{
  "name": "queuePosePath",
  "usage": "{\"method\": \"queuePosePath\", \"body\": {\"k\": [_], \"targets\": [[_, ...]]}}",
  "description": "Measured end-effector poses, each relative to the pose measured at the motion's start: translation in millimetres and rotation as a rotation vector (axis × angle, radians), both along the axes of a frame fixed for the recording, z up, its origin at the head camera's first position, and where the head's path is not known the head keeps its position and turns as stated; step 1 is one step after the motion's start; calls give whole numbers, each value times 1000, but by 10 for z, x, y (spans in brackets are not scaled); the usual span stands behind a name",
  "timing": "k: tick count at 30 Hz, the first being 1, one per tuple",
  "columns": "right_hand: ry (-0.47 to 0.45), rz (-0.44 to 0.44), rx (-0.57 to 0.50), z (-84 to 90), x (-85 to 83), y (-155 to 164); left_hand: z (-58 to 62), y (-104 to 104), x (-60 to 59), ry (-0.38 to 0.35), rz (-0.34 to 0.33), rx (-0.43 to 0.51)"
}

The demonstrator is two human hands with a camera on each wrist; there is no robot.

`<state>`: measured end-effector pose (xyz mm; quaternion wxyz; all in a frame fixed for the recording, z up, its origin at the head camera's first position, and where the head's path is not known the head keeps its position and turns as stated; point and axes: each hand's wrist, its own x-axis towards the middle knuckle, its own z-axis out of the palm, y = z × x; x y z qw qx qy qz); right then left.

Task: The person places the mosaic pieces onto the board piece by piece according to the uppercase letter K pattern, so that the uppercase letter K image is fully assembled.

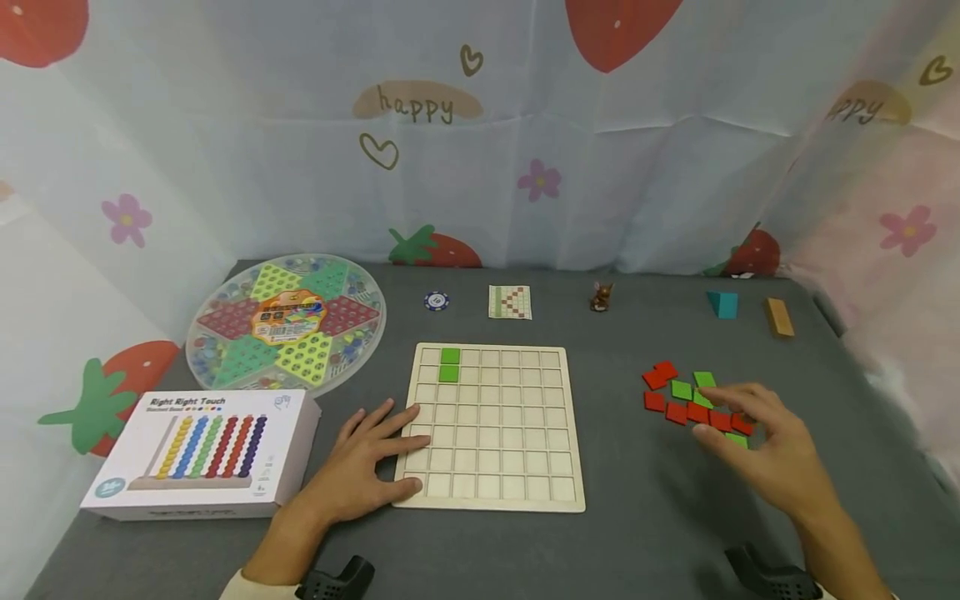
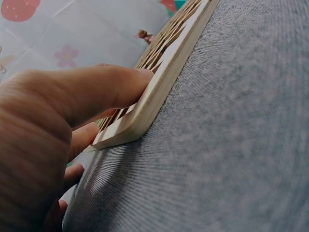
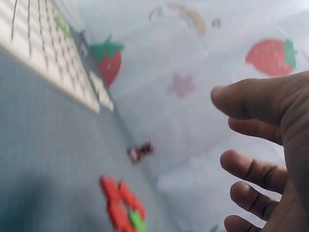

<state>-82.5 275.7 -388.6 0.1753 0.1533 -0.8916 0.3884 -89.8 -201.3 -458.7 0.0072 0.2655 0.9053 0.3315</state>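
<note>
A pale wooden grid board (image 1: 495, 429) lies flat on the table, with two green square tiles (image 1: 449, 365) one below the other near its top left corner. My left hand (image 1: 367, 467) rests on the board's left edge, fingers spread; the left wrist view shows the thumb (image 2: 116, 87) on the rim near a corner. Over a loose group of red tiles (image 1: 676, 412) and green tiles (image 1: 681, 390) hovers my right hand (image 1: 772, 450). Its thumb and fingers stand apart with nothing between them, as the right wrist view shows. That hand hides part of the group.
Left of the board are a white boxed bead toy (image 1: 202, 454) and a round Chinese checkers set (image 1: 288, 321). Along the back stand a poker chip (image 1: 437, 301), a small patterned card (image 1: 510, 302), a brown figurine (image 1: 601, 297), a blue block (image 1: 723, 305) and an orange-brown block (image 1: 779, 318).
</note>
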Motion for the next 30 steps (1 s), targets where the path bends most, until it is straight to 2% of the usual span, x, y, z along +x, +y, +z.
{"method": "queuePosePath", "body": {"k": [4,15,22,30], "targets": [[-67,-66,67,-140,21,165,-1,-8,0,-4,6,-3],[-212,-127,170,-388,18,571,-12,4,-1,11,6,-5],[-322,-158,245,-506,13,703,-30,-1,-3,40,1,3],[-307,-158,327,-583,-28,744,-44,0,-1,65,-2,9]]}}
